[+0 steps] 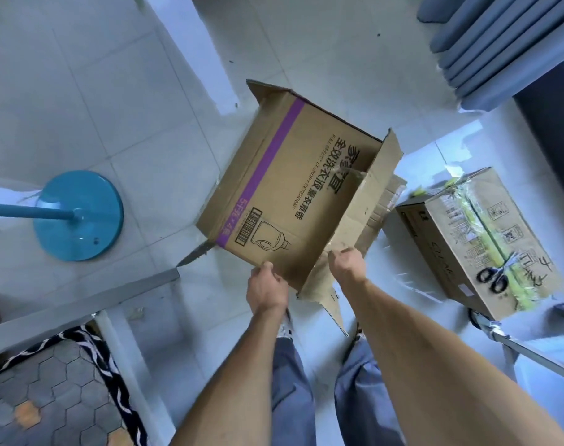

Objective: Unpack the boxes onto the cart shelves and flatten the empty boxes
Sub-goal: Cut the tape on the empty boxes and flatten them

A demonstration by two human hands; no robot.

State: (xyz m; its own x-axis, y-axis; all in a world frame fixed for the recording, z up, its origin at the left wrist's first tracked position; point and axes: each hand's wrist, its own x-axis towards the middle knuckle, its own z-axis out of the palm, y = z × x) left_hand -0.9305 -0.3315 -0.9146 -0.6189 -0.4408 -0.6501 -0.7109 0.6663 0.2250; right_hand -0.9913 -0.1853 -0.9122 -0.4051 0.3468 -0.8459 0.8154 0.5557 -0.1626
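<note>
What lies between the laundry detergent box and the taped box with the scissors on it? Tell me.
In the head view, between the detergent box and the taped box lies flattened cardboard on pale floor tile.

Cool, bluish daylight fills the wide-angle view, brightest on the floor (306, 33) toward twelve o'clock. Shadows are soft. Straight lines bow near the edges, and detail smears slightly throughout.

A home, by the look of it: pale tiled floor (91, 101), patterned rug (49, 381), a teal fan base (81, 217), and stacked grey cushions (499, 49).
</note>
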